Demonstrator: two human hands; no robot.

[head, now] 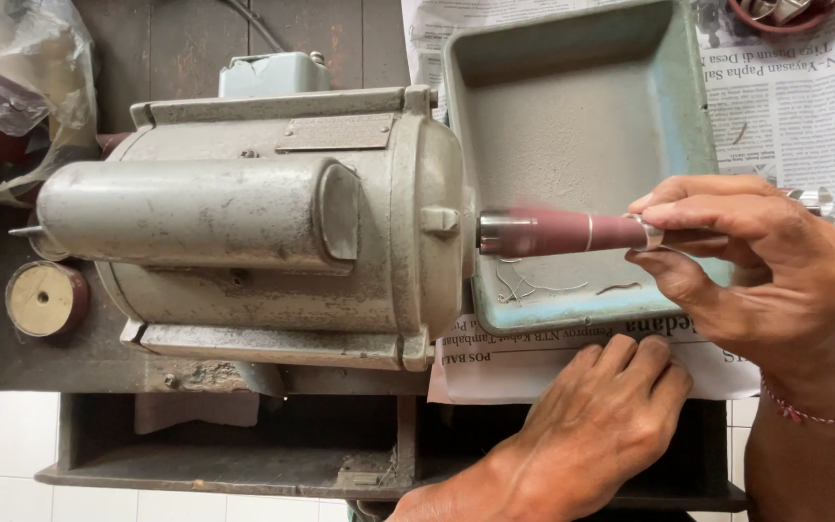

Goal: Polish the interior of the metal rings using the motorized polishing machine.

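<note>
Now pinching a small silver ring (651,232) with the right hand (756,266), held against the tip of the red spinning cone (558,233) on the grey motor (263,227). Left hand (591,425) flat on newspaper (533,362), fingers pressed together, just below the green tray (688,106).

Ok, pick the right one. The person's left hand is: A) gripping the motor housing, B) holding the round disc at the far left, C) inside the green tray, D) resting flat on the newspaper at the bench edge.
D: the left hand lies palm down on the newspaper just below the green tray, holding nothing, while the right hand pinches a small metal piece against the tip of the reddish spindle.
</note>
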